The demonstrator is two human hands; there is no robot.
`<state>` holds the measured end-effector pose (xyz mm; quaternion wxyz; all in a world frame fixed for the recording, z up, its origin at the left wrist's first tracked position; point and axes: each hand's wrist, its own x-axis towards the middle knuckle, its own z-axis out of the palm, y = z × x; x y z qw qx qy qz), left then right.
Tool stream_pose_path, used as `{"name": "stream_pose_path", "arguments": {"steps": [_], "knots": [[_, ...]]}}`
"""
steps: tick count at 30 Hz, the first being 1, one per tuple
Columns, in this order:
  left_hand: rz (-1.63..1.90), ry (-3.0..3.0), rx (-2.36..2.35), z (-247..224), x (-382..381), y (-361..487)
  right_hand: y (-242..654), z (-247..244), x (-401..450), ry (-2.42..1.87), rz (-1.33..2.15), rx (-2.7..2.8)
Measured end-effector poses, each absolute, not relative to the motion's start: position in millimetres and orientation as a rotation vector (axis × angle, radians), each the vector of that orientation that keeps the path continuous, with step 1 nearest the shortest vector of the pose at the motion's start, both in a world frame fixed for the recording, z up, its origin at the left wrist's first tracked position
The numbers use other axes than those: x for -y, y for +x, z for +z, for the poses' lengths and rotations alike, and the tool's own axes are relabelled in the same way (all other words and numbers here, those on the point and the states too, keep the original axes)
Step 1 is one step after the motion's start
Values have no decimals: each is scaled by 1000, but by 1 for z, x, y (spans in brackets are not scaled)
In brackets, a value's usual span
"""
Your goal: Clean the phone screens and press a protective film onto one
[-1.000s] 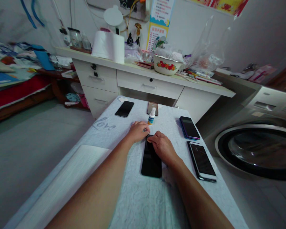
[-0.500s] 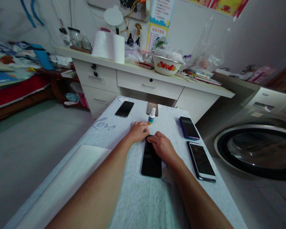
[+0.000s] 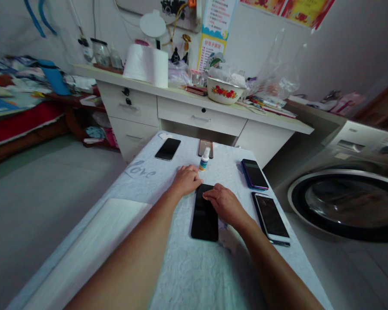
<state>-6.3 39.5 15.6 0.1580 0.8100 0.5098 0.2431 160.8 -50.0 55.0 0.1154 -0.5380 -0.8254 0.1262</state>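
Note:
A black smartphone (image 3: 203,219) lies face up on the cloth-covered table, its long side running away from me. My left hand (image 3: 186,180) rests at its far left corner, fingers stretched loosely and thumb by the phone's edge. Over the upper part of the screen, my right hand (image 3: 228,203) is closed, fingertips pressed together on the glass. Whatever those fingertips may hold is too small to make out. A small white spray bottle (image 3: 204,159) with a blue and yellow label stands upright just beyond my left hand.
More phones lie around: a dark phone (image 3: 168,149) far left, a gold-brown phone (image 3: 206,147) behind the bottle, a purple-edged phone (image 3: 255,174) and a white-framed phone (image 3: 272,217) at right. Beyond are a white desk (image 3: 200,107) and a washing machine (image 3: 349,172).
My right hand has slid a little toward me along the screen, away from the phone's far end. My left fingers have straightened and the thumb has shifted slightly. The phone stays in place.

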Motion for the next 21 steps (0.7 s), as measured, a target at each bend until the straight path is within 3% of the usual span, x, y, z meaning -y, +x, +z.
{"name": "stream_pose_path", "arguments": {"steps": [21], "knots": [[623, 2279, -1440, 21, -39, -7, 167, 45, 59, -1773, 213, 2210]]}}
